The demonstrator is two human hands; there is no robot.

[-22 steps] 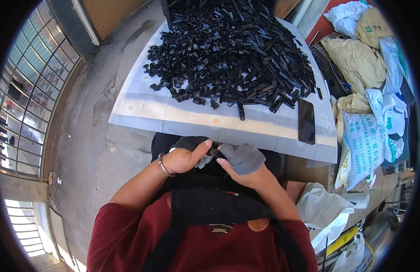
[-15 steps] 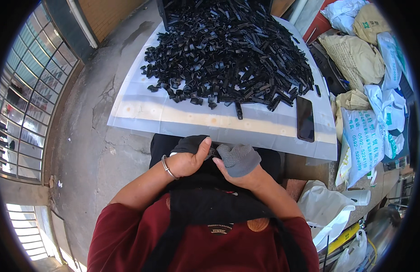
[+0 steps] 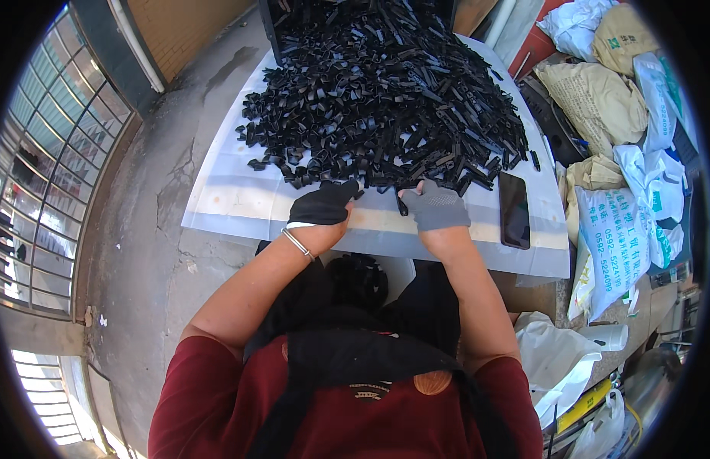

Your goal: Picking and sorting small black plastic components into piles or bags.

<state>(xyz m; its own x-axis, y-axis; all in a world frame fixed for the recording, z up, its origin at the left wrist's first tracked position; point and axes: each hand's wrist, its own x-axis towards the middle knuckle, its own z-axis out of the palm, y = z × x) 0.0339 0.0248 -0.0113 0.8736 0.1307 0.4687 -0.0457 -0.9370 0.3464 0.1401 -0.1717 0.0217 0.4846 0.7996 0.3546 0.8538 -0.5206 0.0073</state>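
A large pile of small black plastic pieces (image 3: pixel 378 99) covers the table: short curved pieces mostly at left, long narrow strips mostly at right. At the pile's near edge, my left hand (image 3: pixel 322 205), in a black fingerless glove, has its fingers curled and pinches a small curved black piece (image 3: pixel 359 193). Opposite it, my right hand (image 3: pixel 439 208), in a grey dotted glove, closes thumb and fingers at a narrow black strip (image 3: pixel 402 203); the fingertips are partly hidden among the pieces. Below the table edge, between my legs, more black pieces (image 3: pixel 358 281) lie in a pale container (image 3: pixel 401 269).
A dark phone (image 3: pixel 514 210) lies on the white table sheet (image 3: pixel 240 200) at right. Filled sacks (image 3: pixel 611 245) crowd the right side, with a white plastic bag (image 3: pixel 554 352) nearer me. A barred gate (image 3: pixel 56 161) stands at left beyond the concrete floor (image 3: pixel 163 229).
Both hands have moved from close together over my lap, forward and apart, to the pile's near edge. The container of black pieces between my legs has come into sight.
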